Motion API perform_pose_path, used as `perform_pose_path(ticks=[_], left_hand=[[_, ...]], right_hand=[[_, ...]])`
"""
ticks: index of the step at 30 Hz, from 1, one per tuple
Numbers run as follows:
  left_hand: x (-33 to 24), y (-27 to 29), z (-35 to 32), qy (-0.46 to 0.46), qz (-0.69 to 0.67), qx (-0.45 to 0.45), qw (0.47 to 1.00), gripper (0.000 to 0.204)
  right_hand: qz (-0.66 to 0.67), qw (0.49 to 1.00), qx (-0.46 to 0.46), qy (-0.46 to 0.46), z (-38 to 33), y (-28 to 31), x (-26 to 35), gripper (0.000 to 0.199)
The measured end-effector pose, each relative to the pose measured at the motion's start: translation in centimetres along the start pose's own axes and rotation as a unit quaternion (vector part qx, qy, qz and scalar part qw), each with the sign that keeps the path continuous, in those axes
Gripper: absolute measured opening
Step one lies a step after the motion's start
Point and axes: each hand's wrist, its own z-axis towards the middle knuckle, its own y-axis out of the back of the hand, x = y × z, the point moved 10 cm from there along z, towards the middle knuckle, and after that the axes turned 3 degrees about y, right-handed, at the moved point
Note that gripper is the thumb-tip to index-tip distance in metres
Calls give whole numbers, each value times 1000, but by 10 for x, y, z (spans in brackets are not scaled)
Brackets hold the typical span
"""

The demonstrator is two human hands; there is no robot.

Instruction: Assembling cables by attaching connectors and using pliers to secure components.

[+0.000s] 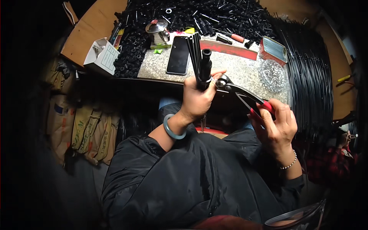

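My left hand [194, 100] is closed around a black tubular shaft with thin black ribs bundled beside it, which looks like an umbrella frame [206, 69]; it stands upright above the lap, near the table's front edge. In my right hand [279, 124] is a pair of pliers [251, 96] with red grips, the two handles spread apart. The jaws of the pliers sit beside the collar of the frame, close to my left thumb. A thin wire seems to show between them, too fine to make out fully.
On the speckled work board [153, 69] lie a phone [178, 55], a metal pot [158, 32], a red bar [230, 50], a tin of pins [273, 50] and a glass bowl [273, 76]. Black parts [184, 15] heap behind; black rods [306, 69] lie right. Another person [335, 165] sits far right.
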Motion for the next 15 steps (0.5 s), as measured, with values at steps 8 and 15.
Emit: perform_pose_path(ticks=[8, 15], left_hand=[[5, 2, 1, 21, -2, 10, 1000, 19], [-12, -7, -8, -40, -15, 55, 998, 20]], right_hand=[[-50, 998, -12, 35, -3, 0, 9, 18], [515, 794, 297, -127, -34, -54, 8, 15]])
